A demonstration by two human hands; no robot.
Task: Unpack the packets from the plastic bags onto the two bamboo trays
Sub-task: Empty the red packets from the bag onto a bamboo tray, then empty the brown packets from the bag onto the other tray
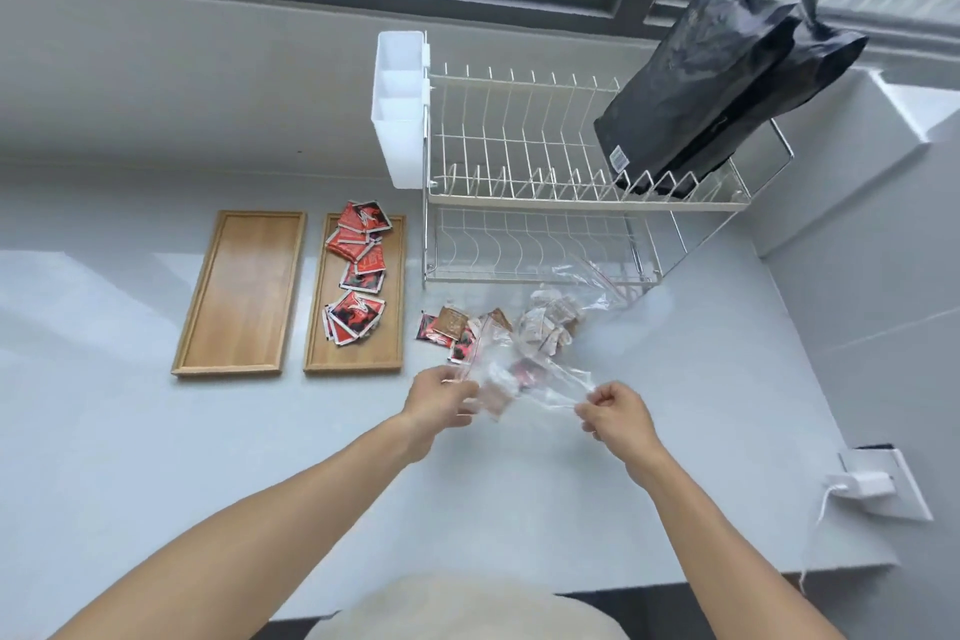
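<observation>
The left hand (pixel 440 398) and the right hand (pixel 615 416) are each pinching one side of a clear plastic zip bag (pixel 524 382), stretching it between them above the pale grey worktop (pixel 130 457). A few packets are showing inside it. Just beyond the hands, loose red and brown packets (pixel 451 327) are lying beside a second clear bag (pixel 561 312). Beyond the left hand, one rectangular bamboo tray (pixel 314 353) is carrying red-and-black packets (pixel 358 270); the other bamboo tray (pixel 244 291) is sitting bare further left.
</observation>
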